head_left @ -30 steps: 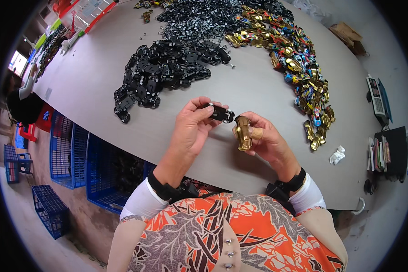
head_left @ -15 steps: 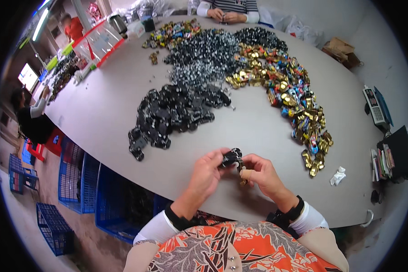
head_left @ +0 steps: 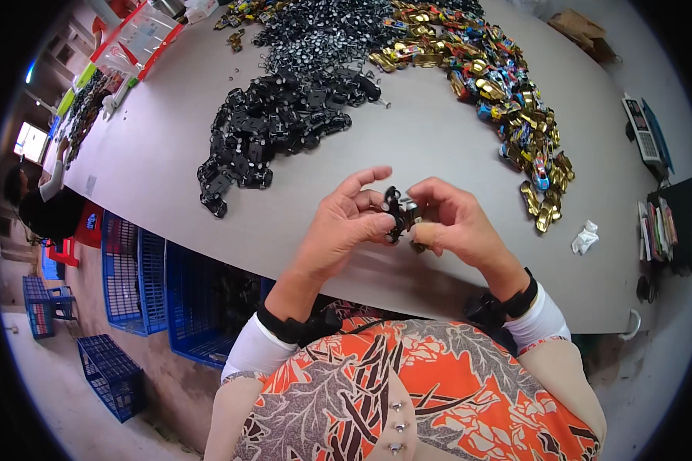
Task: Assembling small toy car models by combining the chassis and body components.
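Over the near part of the table, my left hand (head_left: 338, 227) pinches a black toy car chassis (head_left: 393, 217) between thumb and fingers, its index finger raised. The chassis is held on edge. My right hand (head_left: 461, 223) is close against it, thumb and fingers closed on a gold toy car body (head_left: 418, 246), mostly hidden by the fingers. A small silvery part (head_left: 412, 206) shows between the hands; its kind is unclear. Beyond my left hand lies a heap of black chassis (head_left: 273, 127). Gold and coloured car bodies (head_left: 507, 107) form a long pile to the right.
Small wheel-and-axle parts (head_left: 315, 38) are heaped at the back. On the right are a crumpled white tissue (head_left: 584, 238), a scale (head_left: 644, 138) and upright books (head_left: 657, 230). Blue baskets (head_left: 123, 280) stand below the left edge, where another person (head_left: 46, 207) sits. A red-rimmed clear box (head_left: 134, 46) stands far left.
The view has tilted downward, so the piles sit higher. The chassis has turned onto its edge. My left fingers have spread, with the index finger lifted off the chassis.
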The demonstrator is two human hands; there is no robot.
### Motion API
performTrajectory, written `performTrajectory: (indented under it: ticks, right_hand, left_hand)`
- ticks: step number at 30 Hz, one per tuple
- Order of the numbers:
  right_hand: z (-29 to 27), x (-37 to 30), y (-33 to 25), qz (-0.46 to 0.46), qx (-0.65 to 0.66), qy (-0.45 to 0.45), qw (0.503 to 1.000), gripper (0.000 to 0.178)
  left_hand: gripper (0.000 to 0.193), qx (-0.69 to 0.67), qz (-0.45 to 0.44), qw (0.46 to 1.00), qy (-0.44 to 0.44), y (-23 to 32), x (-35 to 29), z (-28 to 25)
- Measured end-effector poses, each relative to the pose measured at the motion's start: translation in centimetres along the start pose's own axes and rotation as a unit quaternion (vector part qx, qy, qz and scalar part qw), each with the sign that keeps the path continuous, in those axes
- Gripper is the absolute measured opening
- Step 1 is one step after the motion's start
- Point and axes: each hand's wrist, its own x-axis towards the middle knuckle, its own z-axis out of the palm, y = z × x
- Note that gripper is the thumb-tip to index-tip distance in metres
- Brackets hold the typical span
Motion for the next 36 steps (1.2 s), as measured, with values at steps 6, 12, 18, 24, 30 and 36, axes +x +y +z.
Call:
performTrajectory:
  ticks: [6, 12, 18, 24, 30, 36]
  right_hand:
    - [1.0, -1.4, -1.4, -0.108, 0.039, 0.072, 0.991, 0.040]
    - [1.6, -1.9, -1.5, -0.158, -0.095, 0.054, 0.981, 0.045]
    - [2.1, -1.6, -1.4, -0.198, -0.144, 0.093, 0.965, 0.032]
    - [2.5, -1.4, -1.5, -0.216, -0.256, 0.085, 0.938, 0.027]
    - [2.8, -1.2, -1.2, -0.217, -0.258, 0.069, 0.939, 0.026]
    - [2.3, -1.3, -1.0, -0.203, -0.235, 0.037, 0.950, 0.023]
  left_hand:
    - [0.048, -0.150, -0.004, 0.988, -0.030, -0.5, -0.5, -0.8]
    - [0.043, -0.170, 0.000, 0.984, -0.058, 0.0, -0.7, 0.2]
    - [0.047, -0.143, 0.010, 0.989, -0.037, -0.1, -0.9, 0.8]
    - [0.040, -0.113, 0.007, 0.994, -0.006, 0.1, -1.3, 1.7]
    - [0.040, -0.047, 0.040, 0.998, 0.002, 0.0, -1.5, 1.9]
    - [0.037, -0.005, 0.055, 0.998, -0.001, -0.1, -1.7, 1.8]
